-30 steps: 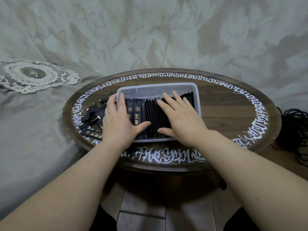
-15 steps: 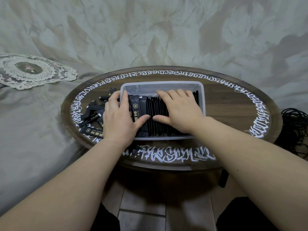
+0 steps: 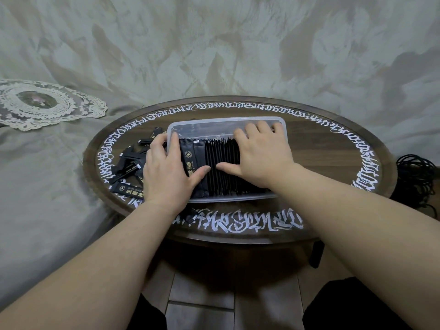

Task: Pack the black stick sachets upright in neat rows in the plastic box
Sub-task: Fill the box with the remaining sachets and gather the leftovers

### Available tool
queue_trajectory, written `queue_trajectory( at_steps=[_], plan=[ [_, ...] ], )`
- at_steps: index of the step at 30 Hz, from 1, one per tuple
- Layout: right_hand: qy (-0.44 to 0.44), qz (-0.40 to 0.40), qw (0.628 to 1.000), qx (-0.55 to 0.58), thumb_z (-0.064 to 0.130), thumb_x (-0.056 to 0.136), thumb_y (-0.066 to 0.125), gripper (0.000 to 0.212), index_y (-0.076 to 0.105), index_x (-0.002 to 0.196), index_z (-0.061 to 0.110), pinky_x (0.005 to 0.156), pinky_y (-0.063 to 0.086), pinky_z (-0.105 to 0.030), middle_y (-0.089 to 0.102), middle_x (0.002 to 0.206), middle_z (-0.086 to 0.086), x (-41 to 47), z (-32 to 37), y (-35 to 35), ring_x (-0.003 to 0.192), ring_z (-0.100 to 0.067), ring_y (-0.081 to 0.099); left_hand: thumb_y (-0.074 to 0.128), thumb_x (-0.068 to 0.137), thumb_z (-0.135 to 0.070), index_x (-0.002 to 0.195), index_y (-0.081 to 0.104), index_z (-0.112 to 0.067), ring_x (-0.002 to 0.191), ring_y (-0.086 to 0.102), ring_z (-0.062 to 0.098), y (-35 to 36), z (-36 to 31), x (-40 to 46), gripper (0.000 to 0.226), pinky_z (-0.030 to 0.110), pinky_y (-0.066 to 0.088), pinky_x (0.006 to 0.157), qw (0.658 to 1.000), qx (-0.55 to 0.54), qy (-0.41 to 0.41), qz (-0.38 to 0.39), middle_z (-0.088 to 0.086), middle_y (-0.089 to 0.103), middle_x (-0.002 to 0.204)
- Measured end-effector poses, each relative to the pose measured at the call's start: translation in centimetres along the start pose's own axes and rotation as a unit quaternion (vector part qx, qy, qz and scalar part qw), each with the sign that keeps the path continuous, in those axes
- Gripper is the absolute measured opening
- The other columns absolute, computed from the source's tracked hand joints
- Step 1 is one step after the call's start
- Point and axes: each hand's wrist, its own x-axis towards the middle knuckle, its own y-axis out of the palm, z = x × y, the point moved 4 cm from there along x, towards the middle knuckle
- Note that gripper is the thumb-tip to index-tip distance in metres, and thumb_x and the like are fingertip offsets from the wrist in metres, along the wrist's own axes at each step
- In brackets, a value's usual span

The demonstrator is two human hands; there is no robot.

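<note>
A pale green-grey cloth (image 3: 214, 51) with a marbled pattern fills the upper half and the left side of the frame. In the middle stands a dark wooden oval table (image 3: 309, 148) ringed with white calligraphic lettering (image 3: 238, 222); below it, at the bottom centre, a strip of tiled floor (image 3: 202, 294) shows between the person's dark-clad legs. At the upper left a cream lace doily (image 3: 45, 103) lies on the cloth, and at the right edge of the frame a coil of black cable (image 3: 419, 177) sits just beyond the table. On the table's centre rests the clear plastic box (image 3: 214, 123), its far strip still bare. Inside it a row of black stick sachets (image 3: 221, 167) stands on edge, packed close, with the leftmost ones tilted so their gold printing faces up. The right hand (image 3: 262, 158) lies flat on top of the row, fingers straight and spread, fingertips reaching the box's far right corner, thumb stretched left along the sachets. The left hand (image 3: 166, 172) rests over the box's left wall with fingers straight, its thumb pressing on the printed sachets near the right thumb. Left of the box, a loose heap of sachets (image 3: 128, 163) lies scattered on the table, partly under the left hand.
</note>
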Motion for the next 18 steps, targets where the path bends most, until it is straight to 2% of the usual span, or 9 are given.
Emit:
queue_trajectory(
  at_steps=[4, 8, 11, 15, 18],
  plan=[
    [0.014, 0.009, 1.000, -0.006, 0.083, 0.071, 0.011, 0.092, 0.053, 0.115, 0.014, 0.093, 0.036, -0.049, 0.059, 0.110, -0.012, -0.43, -0.24, 0.18, 0.102, -0.032, 0.050, 0.071, 0.073, -0.056, 0.144, 0.034, -0.010, 0.126, 0.037, 0.034, 0.05, -0.20, -0.10, 0.092, 0.047, 0.039, 0.102, 1.000, -0.002, 0.001, 0.001, 0.016, 0.034, 0.139],
    [0.027, 0.012, 0.999, 0.012, 0.082, 0.072, 0.020, 0.089, 0.049, 0.120, 0.014, 0.087, 0.037, -0.046, 0.057, 0.114, -0.012, -0.68, -0.17, 0.28, 0.105, -0.033, 0.048, 0.070, 0.073, -0.056, 0.144, 0.034, -0.009, 0.125, 0.037, 0.034, -0.04, -0.37, -0.16, 0.093, 0.046, 0.037, 0.102, 1.000, 0.004, 0.005, -0.005, 0.016, 0.034, 0.140],
    [0.035, -0.002, 0.999, 0.023, 0.081, 0.073, 0.023, 0.086, 0.049, 0.119, 0.014, 0.084, 0.038, -0.045, 0.058, 0.111, -0.011, -1.01, -0.10, 0.42, 0.101, -0.032, 0.051, 0.070, 0.073, -0.057, 0.144, 0.034, -0.009, 0.126, 0.037, 0.034, -0.04, -0.35, -0.24, 0.093, 0.046, 0.037, 0.103, 1.000, 0.007, 0.005, -0.004, 0.016, 0.034, 0.140],
    [0.030, 0.014, 0.999, 0.020, 0.079, 0.075, 0.021, 0.091, 0.043, 0.132, 0.010, 0.101, 0.032, -0.053, 0.056, 0.120, -0.014, -0.96, 0.27, 0.66, 0.112, -0.035, 0.050, 0.070, 0.073, -0.057, 0.145, 0.032, -0.009, 0.126, 0.037, 0.034, -0.03, -0.13, -0.22, 0.094, 0.047, 0.038, 0.102, 1.000, 0.010, -0.002, -0.006, 0.016, 0.034, 0.139],
    [0.022, -0.002, 1.000, 0.015, 0.076, 0.079, 0.025, 0.087, 0.045, 0.128, 0.007, 0.102, 0.032, -0.053, 0.057, 0.117, -0.015, -0.71, -0.02, 0.46, 0.109, -0.035, 0.052, 0.070, 0.073, -0.057, 0.144, 0.033, -0.008, 0.125, 0.038, 0.034, 0.02, -0.17, -0.19, 0.094, 0.048, 0.038, 0.102, 1.000, 0.010, -0.002, -0.007, 0.016, 0.035, 0.139]
  ],
)
